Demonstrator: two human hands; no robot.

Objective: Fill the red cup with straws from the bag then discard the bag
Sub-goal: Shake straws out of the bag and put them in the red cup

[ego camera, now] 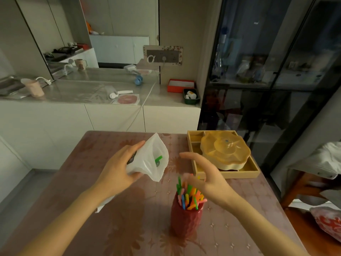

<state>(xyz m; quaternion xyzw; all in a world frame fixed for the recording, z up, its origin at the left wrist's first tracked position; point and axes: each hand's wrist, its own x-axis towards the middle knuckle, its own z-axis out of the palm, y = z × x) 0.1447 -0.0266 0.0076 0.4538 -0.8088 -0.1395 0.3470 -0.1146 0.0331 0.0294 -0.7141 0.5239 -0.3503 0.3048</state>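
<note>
A red textured cup stands upright on the table near me, packed with several short colourful straws. My left hand grips a white translucent plastic bag above the table, its mouth turned toward the right. One green straw shows inside the bag's opening. My right hand hovers just above the cup's straws, fingers spread and slightly blurred, holding nothing that I can see.
The table has a pinkish floral cover. A yellow tray with a lidded flower-shaped snack box sits at the far right. A dark glass cabinet stands behind it. White counters line the back.
</note>
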